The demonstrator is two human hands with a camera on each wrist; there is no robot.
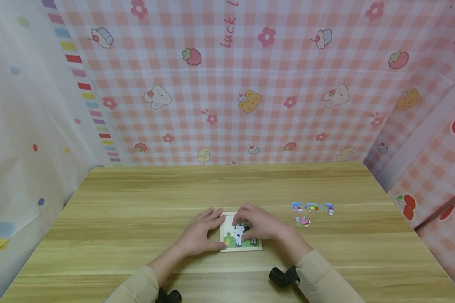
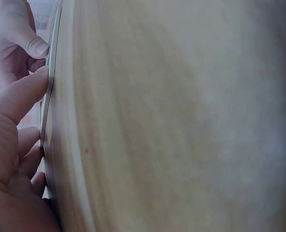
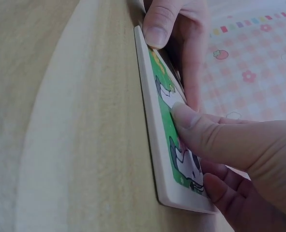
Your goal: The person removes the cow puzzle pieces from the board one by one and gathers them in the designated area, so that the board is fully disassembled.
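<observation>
My left hand (image 1: 198, 236), fingers apart, touches the cow jigsaw (image 1: 236, 238). My right hand (image 1: 263, 224) contacts its face; finger closure I cannot tell.

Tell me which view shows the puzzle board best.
The head view: it looks down on the puzzle board, though the right hand covers part of it. The right wrist view shows it larger but steeply slanted and partly covered; the left wrist view shows only its thin edge.

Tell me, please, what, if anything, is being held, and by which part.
The left hand touches the puzzle board at its left edge; whether the right hand, over the cow picture, pinches anything cannot be told.
</observation>
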